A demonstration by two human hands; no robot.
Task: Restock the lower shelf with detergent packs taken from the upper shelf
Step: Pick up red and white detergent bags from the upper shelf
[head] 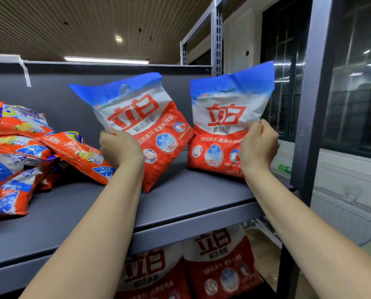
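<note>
On the upper shelf [197, 190], each hand grips its own detergent pack by an outer side edge; the left hand [120, 147] has its fingers curled round the left edge of the tilted pack [145, 126], which leans over toward that hand with one bottom corner on the board, probably because it is being tipped off the shelf; the right hand [258, 145] pinches the right edge of the upright pack [225, 126], whose base sits flat on the board just beyond the wrist. Left of the left hand lies a loose heap of orange packs [29, 152], untouched. Below both forearms, on the lower shelf, two matching packs [191, 266] stand side by side; the pair in hand looks bound for a place beside them.
</note>
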